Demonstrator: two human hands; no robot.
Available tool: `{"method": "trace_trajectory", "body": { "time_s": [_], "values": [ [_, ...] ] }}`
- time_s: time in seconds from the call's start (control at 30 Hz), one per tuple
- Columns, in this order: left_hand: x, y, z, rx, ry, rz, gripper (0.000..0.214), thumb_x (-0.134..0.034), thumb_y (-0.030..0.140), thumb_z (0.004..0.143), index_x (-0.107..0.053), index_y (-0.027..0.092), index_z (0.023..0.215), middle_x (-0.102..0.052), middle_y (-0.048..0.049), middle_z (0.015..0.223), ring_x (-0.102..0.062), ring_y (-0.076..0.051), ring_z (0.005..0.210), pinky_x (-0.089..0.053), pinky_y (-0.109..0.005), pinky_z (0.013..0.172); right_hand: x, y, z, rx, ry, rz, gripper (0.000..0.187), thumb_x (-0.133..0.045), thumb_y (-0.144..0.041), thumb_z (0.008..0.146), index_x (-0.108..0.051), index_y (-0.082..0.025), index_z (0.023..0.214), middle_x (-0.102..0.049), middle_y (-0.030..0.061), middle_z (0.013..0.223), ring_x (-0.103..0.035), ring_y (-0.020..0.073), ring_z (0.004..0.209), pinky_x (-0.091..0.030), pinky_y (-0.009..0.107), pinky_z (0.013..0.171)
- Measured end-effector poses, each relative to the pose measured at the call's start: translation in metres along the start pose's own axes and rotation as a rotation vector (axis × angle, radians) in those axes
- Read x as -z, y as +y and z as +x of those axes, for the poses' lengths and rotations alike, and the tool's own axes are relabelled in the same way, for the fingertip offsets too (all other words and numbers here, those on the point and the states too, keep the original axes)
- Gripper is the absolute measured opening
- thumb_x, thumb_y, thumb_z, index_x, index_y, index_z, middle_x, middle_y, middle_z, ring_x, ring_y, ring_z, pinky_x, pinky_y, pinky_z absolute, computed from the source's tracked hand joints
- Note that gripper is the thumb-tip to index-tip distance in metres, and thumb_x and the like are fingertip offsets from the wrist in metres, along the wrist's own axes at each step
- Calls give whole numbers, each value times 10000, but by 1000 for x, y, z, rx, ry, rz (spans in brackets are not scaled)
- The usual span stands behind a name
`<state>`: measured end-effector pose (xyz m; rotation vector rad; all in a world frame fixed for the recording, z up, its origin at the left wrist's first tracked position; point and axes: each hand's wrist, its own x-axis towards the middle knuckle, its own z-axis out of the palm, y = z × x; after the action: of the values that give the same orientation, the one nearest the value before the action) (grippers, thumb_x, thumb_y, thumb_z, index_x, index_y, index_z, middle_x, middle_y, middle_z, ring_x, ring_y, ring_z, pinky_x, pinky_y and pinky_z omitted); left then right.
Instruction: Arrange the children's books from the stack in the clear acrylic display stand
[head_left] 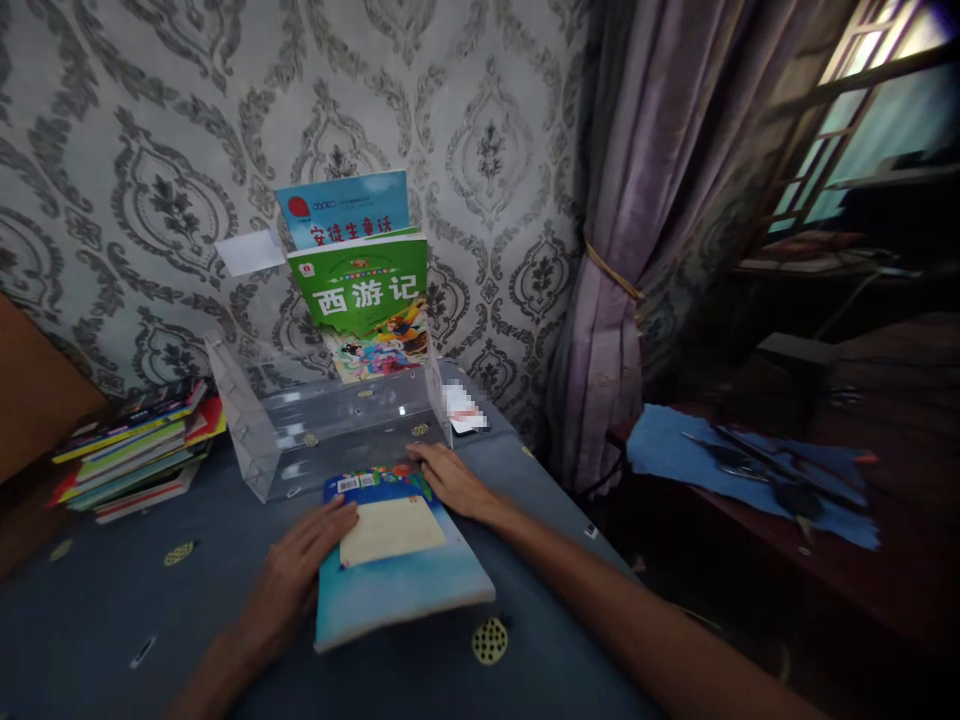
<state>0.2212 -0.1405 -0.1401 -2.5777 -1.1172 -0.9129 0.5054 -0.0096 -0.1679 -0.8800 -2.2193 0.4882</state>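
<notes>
A blue book (405,585) lies back cover up in front of me, with a cream panel and two barcodes near its far edge. My left hand (311,545) grips its left edge, fingertips on the cover. At the far right corner, my right hand (454,480) holds the book with its fingers reaching over the edge. Just beyond stands a clear acrylic book rack (244,430). In its back tier, a green book (367,290) with Chinese characters stands upright, partly covering a light-blue book (345,200).
Several stacked books (142,450) lie left on the dark patterned tablecloth (202,610). A phone (466,408) lies right of the rack. A white card (250,252) sticks out beside the upright books. A tied purple curtain (611,320) hangs right. A blue cloth (664,445) holds tools.
</notes>
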Motion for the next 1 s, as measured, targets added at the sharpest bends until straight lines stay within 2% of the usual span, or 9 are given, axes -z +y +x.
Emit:
{"method": "trace_trajectory", "body": {
  "time_s": [0.13, 0.23, 0.37, 0.43, 0.53, 0.63, 0.73, 0.87, 1.0],
  "values": [
    [10, 0, 22, 332, 98, -283, 392, -509, 448, 981, -666, 238, 1272, -727, -87, 1236, -694, -262, 1128, -567, -369, 956, 4, 10, 0, 7, -71, 97, 537, -470, -47, 859, -604, -217, 1350, -657, 89, 1309, -584, 254, 1214, -461, 442, 1053],
    [12, -3, 41, 545, 172, -365, 398, -528, 502, 956, -732, 186, 1086, -762, -76, 1063, -709, -253, 1009, -568, -356, 898, 5, 11, 0, 24, -99, 93, 557, -557, -50, 808, -601, -185, 1347, -639, 118, 1326, -568, 285, 1234, -444, 456, 1065],
    [4, -11, 53, 698, 253, -366, 462, -594, 582, 876, -723, 141, 929, -738, -53, 823, -686, -231, 813, -565, -329, 763, -1, 6, 3, -4, -45, 7, 356, -621, -180, 893, -633, -174, 1249, -678, 112, 1190, -606, 271, 1111, -484, 403, 965],
    [-2, -15, 55, 728, 283, -391, 483, -587, 602, 870, -695, 138, 950, -732, -57, 838, -682, -237, 838, -565, -333, 755, -5, 5, 5, -23, -7, -39, 222, -578, -203, 945, -658, -182, 1151, -688, 100, 1108, -615, 253, 1041, -485, 377, 916],
    [-11, -18, 53, 734, 347, -397, 491, -545, 607, 894, -638, 149, 1047, -729, -88, 996, -676, -267, 993, -567, -378, 850, -10, 4, 9, -29, 9, -56, 152, -547, -194, 968, -657, -184, 1072, -687, 91, 1024, -609, 240, 957, -471, 362, 864],
    [-23, -22, 50, 721, 351, -380, 500, -517, 613, 905, -588, 161, 1108, -710, -114, 1089, -660, -288, 1079, -544, -432, 943, -12, 4, 11, -15, 19, -63, 134, -528, -189, 979, -644, -189, 1045, -680, 78, 980, -594, 231, 921, -459, 354, 846],
    [-31, -26, 47, 715, 333, -374, 514, -526, 630, 887, -574, 171, 1114, -707, -118, 1093, -663, -301, 1083, -533, -466, 968, -12, 3, 12, -7, 38, -73, 119, -517, -193, 982, -634, -193, 1007, -665, 72, 944, -587, 224, 890, -459, 342, 818],
    [-30, -23, 53, 683, 375, -397, 500, -520, 595, 908, -568, 173, 1173, -699, -121, 1146, -649, -294, 1121, -502, -478, 1017, -10, 2, 10, -9, 86, -84, 160, -463, -220, 1004, -606, -193, 1071, -653, 88, 986, -591, 231, 928, -467, 352, 839],
    [-29, -19, 64, 674, 450, -451, 500, -522, 541, 942, -505, 194, 1302, -655, -111, 1272, -608, -263, 1204, -463, -442, 1071, -10, -1, 5, -25, 96, -68, 180, -439, -279, 1019, -588, -197, 1078, -663, 97, 993, -613, 242, 928, -474, 351, 832]
  ]
}}
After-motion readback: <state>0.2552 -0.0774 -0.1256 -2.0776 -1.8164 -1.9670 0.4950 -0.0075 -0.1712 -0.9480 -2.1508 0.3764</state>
